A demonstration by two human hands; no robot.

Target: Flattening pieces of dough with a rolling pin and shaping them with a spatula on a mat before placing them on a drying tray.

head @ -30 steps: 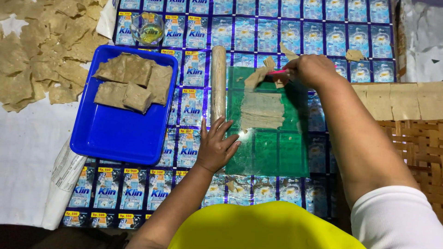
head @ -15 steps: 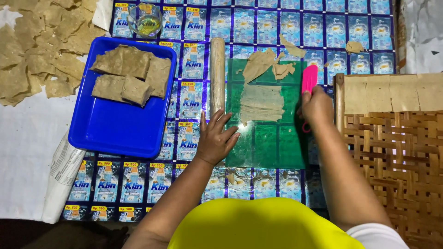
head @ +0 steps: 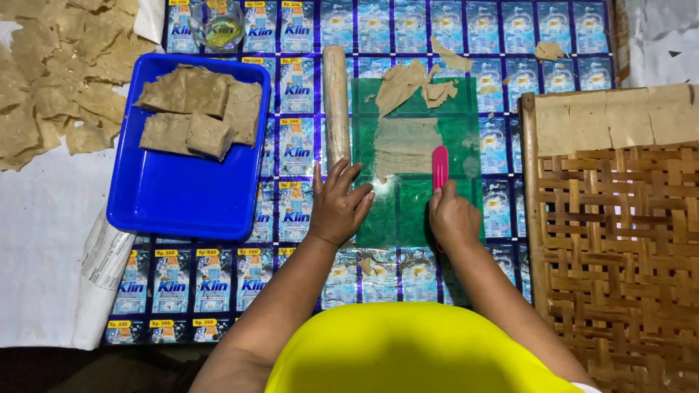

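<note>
Now the right hand [head: 453,217] is closed around a pink cutter [head: 440,167], its blade set against the right edge of a flat dough sheet [head: 405,148] on the green mat [head: 408,211]. Spread flat, the left hand [head: 338,206] presses the mat's left edge, fingers open, just below a rolling pin [head: 336,98] lying along that edge. Torn scraps [head: 408,84] sit at the mat's far end. Left of the pin, a blue tray [head: 175,196] holds dough slabs [head: 196,109]. A woven tray [head: 619,247] lies at the right.
</note>
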